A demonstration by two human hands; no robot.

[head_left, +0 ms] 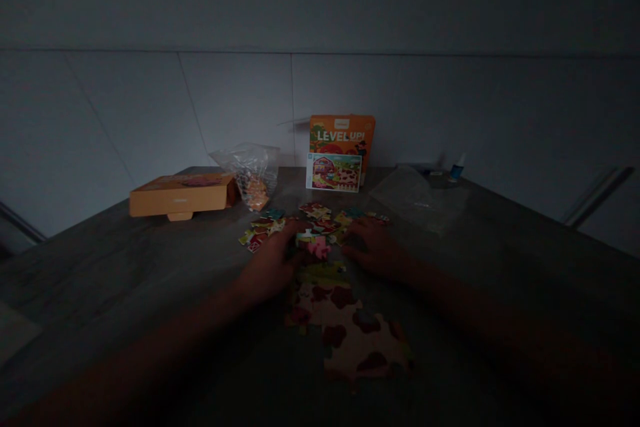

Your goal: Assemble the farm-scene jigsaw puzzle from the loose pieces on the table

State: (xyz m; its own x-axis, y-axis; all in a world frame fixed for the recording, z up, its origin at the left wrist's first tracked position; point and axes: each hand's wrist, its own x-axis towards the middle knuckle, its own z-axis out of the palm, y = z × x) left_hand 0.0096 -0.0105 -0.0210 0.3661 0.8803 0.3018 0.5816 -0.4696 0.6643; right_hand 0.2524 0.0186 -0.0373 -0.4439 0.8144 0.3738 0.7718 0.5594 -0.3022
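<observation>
A loose pile of jigsaw puzzle pieces (319,210) lies between and beyond my hands. My left hand (270,265) rests at the pile's left side, thumb and fingers apart. On the right side, my right hand (377,252) touches the pile's edge, its fingers stretched out and partly lost in the dark. A pink puzzle piece (319,248) lies between the two hands. Closer to me is a joined puzzle section (357,337) with a brown-spotted cow, and a green strip (323,273) above it. I see nothing gripped in either hand, though the light is dim.
An orange box (180,197) lies at the left, beside a clear plastic bag (256,180) with pieces inside. An orange "LEVEL UP!" box (367,140) stands at the back behind a farm picture card (334,172). Right of them are a plastic bag (420,197) and a small bottle (457,169).
</observation>
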